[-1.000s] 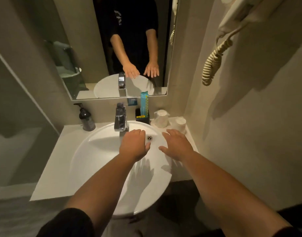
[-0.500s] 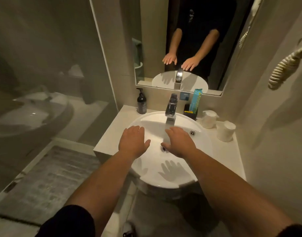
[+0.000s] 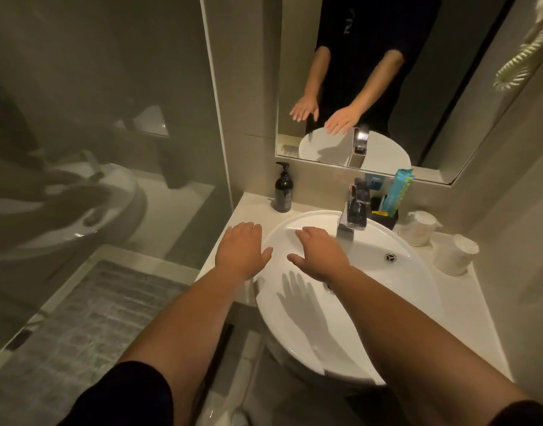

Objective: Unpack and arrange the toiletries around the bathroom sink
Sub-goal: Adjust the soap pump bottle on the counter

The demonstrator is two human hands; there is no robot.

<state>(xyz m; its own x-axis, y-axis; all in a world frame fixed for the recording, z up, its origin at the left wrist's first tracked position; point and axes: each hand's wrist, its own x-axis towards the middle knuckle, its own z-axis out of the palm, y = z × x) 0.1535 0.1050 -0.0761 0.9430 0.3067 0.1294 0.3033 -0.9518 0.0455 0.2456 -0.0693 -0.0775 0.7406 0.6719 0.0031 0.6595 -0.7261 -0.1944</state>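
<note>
hands: left [image 3: 240, 253], right [image 3: 319, 253] spread, empty | faucet [image 3: 354, 210], soap bottle [image 3: 283, 189], 2 cups [image 3: 454, 253] behind sink [image 3: 411, 290]

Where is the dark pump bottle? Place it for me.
In the head view, the dark pump bottle stands upright on the counter at its back left corner, left of the faucet, below the mirror.

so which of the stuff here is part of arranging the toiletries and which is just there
Part of the job:
- dark pump bottle, left of the faucet
- teal packet upright in the black holder
- two white cups on the counter's right side
- sink
- left hand and right hand, both holding nothing

Just there:
- faucet
- mirror
- coiled cord
- grey mat
</note>
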